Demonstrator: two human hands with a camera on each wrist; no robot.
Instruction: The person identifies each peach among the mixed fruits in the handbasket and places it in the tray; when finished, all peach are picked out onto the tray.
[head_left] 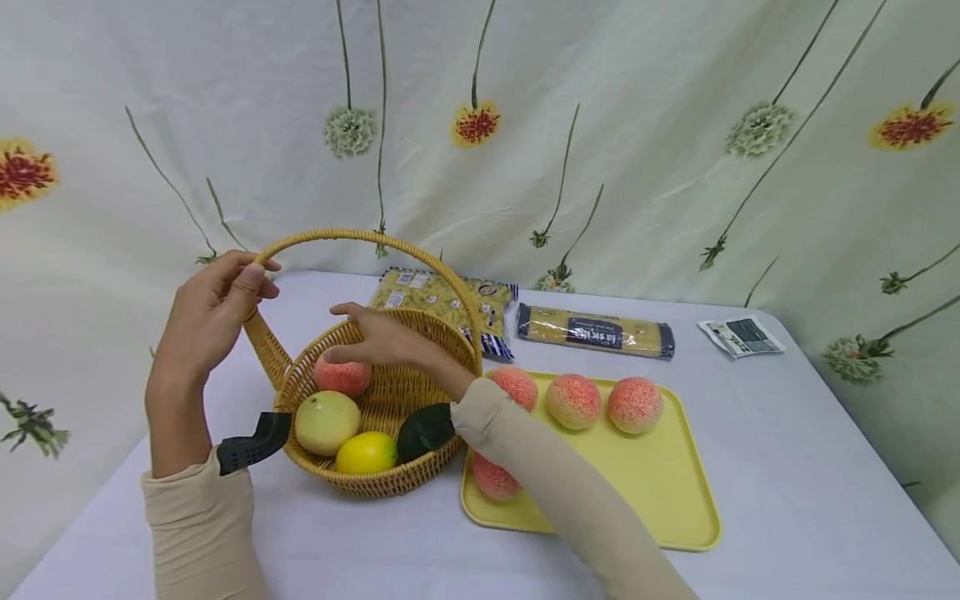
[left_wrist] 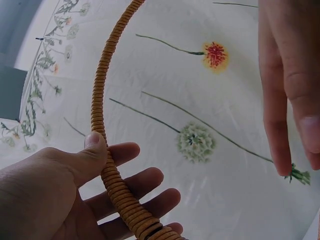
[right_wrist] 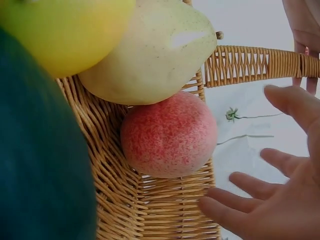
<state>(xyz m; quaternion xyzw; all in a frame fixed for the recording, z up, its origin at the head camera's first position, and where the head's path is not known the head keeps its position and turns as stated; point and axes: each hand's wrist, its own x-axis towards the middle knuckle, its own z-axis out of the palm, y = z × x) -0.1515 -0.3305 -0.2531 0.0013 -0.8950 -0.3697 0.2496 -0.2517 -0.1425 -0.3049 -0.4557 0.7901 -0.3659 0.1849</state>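
My left hand (head_left: 206,321) grips the arched handle (head_left: 360,236) of a wicker basket (head_left: 390,387); in the left wrist view its thumb presses the handle with the fingers behind. My right hand (head_left: 378,337) is over the basket, fingers spread and holding nothing. Just below it lies a pink peach (right_wrist: 169,135), apart from the fingers in the right wrist view. Beside the peach sit a pale green pear (head_left: 327,422), a yellow lemon (head_left: 367,452) and a dark green rounded fruit (head_left: 423,432), partly hidden by my right wrist.
Right of the basket, a yellow tray (head_left: 637,504) holds several peaches (head_left: 573,401), partly covered by my right sleeve. Behind are a pasta bag (head_left: 427,292), a long spaghetti pack (head_left: 596,331) and a small white packet (head_left: 741,336). A flowered curtain (head_left: 637,158) hangs behind the table.
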